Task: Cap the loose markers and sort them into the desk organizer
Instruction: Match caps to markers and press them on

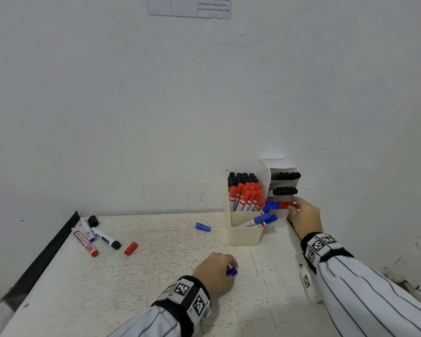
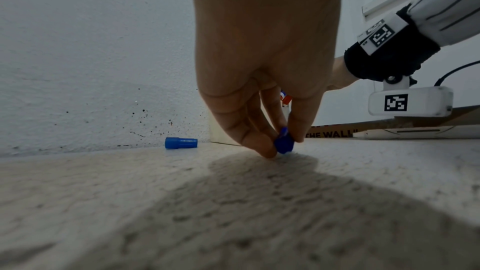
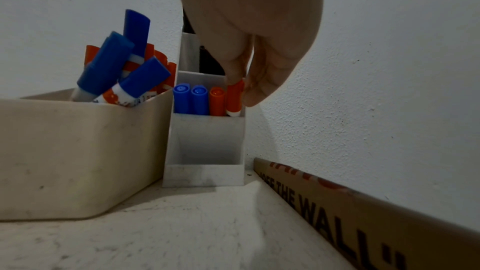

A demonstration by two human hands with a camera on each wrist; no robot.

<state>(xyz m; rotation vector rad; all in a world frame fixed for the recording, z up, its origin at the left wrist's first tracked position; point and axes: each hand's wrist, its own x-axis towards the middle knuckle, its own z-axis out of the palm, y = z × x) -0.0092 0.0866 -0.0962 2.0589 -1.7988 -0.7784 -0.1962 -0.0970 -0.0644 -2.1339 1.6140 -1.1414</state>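
Observation:
My left hand [image 1: 215,271] [image 2: 280,145] pinches a blue cap [image 1: 232,271] [image 2: 283,143] against the tabletop, mid-table. My right hand [image 1: 301,216] [image 3: 241,89] pinches a red-capped marker [image 3: 235,98] [image 1: 287,205] standing in the rightmost slot of the white tiered organizer [image 1: 276,166] [image 3: 205,137], beside two blue and one red marker there. Upper tiers hold black markers [image 1: 285,176]. Loose at the far left lie a red marker [image 1: 85,243], a blue marker [image 1: 88,229], a black marker [image 1: 106,237], a black cap [image 1: 93,221] and a red cap [image 1: 131,248]. Another blue cap [image 1: 202,227] [image 2: 181,143] lies mid-table.
A cream bin [image 1: 244,233] [image 3: 78,151] left of the organizer is packed with black, red and blue markers. The white wall [image 1: 156,117] backs the table. A cardboard strip [image 3: 363,213] runs along the right edge. A dark rail [image 1: 46,251] borders the left edge.

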